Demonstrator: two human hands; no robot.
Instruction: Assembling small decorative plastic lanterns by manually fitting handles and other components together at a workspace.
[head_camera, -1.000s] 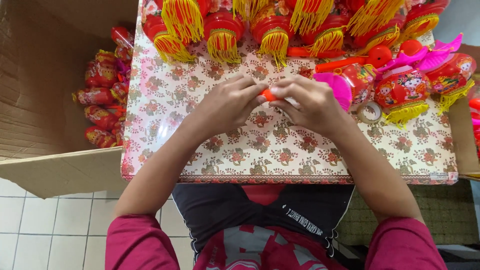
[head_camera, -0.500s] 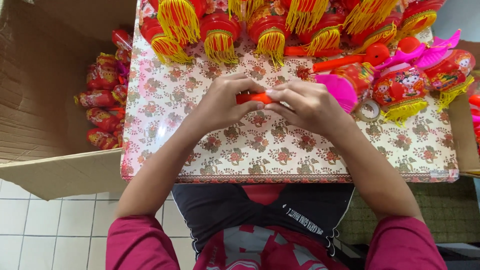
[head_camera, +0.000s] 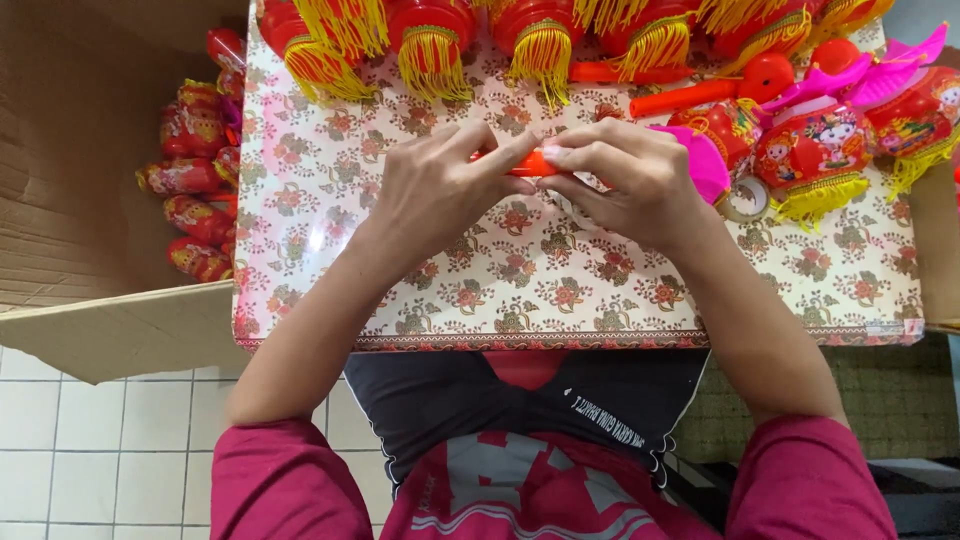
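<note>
Nearest the body, both hands met over the flowered table (head_camera: 560, 300). The left hand (head_camera: 435, 195) and the right hand (head_camera: 625, 180) were each pinched on one small orange stick (head_camera: 527, 164), fingertips together at its middle, so most of it lay hidden between them. The work looked mid-way: the stick was joined to no lantern, and whether anything had been fitted to it could not be told. Just right of the right hand lay a pink piece (head_camera: 705, 165) and loose lanterns (head_camera: 815, 150). Beyond the hands ran a row of tasselled lanterns (head_camera: 545, 40). Far left of the left hand, a carton (head_camera: 70, 200) held wrapped lanterns (head_camera: 195, 180), seemingly finished stock.
</note>
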